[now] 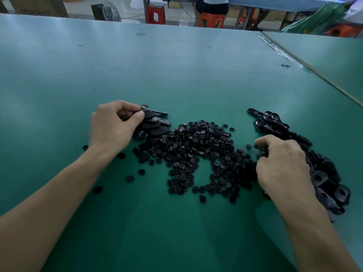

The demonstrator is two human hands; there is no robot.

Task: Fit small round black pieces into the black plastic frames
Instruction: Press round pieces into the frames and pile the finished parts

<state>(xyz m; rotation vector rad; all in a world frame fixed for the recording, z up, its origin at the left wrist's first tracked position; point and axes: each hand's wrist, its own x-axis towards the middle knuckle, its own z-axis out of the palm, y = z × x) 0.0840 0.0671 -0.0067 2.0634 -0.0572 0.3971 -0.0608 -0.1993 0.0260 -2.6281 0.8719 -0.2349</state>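
L hand (114, 126) pinches frame (147, 114); R hand (282, 161) curled at round pieces' (196, 146) edge, grasp unclear; table (176, 65) runs wide beyond.

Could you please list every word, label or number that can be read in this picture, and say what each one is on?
No text can be read here.
Cardboard box, beyond the table at the top left: a dark printed strip, too blurred to read.
Round black pieces and black frames: no lettering visible.
Green table: no marks that read as text.
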